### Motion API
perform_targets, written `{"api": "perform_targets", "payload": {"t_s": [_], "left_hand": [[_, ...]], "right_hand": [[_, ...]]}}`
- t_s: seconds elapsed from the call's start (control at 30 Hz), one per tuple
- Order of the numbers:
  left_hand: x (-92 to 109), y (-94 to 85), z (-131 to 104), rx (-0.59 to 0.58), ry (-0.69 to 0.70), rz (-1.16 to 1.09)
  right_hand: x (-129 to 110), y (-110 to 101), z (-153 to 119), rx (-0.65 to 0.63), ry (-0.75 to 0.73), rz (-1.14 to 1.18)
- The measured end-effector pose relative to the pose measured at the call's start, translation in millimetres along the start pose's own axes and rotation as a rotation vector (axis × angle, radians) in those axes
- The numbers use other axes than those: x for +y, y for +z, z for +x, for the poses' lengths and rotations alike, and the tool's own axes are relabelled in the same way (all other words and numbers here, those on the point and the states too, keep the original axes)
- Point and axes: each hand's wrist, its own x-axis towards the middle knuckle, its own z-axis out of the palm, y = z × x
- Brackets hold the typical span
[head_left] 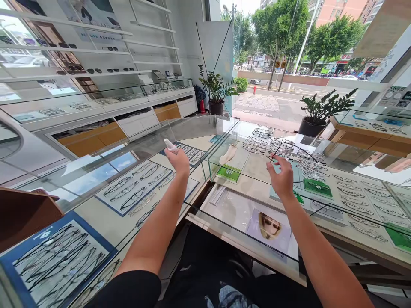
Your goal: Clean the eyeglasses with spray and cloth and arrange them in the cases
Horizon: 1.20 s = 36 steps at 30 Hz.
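Note:
My left hand is closed around a small white spray bottle, held up over the left glass counter with its nozzle tilted up. My right hand pinches a pair of dark, thin-framed eyeglasses above the right counter. One slim temple rises from my fingertips; the frame blends with the eyeglasses displayed behind it, so its lenses are hard to make out. Between my hands, a crumpled beige cloth lies near the corner of the right glass counter, by a green box.
Eyeglasses on a blue-edged tray fill the lower left, near a brown case. Rows of frames are displayed at right. A purple leaflet lies inside the counter before me. Potted plants stand toward the street opening.

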Motion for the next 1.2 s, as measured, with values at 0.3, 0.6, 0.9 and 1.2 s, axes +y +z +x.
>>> {"api": "perform_targets", "payload": {"t_s": [0.3, 0.6, 0.9, 1.2], "left_hand": [[72, 123.2, -84, -0.714, -0.164, -0.309], [66, 169.9, -111, -1.356, -0.456, -0.467], [62, 149.5, -106, -1.472, -0.56, -0.527], [61, 158.4, -128, -1.216, -0.343, -0.393]], "right_hand": [[5, -6, 7, 0.014, -0.001, -0.016], [-9, -13, 17, -0.048, 0.06, 0.13], [-26, -9, 16, -0.212, 0.187, 0.384], [-34, -12, 15, -0.297, 0.243, 0.485]]}}
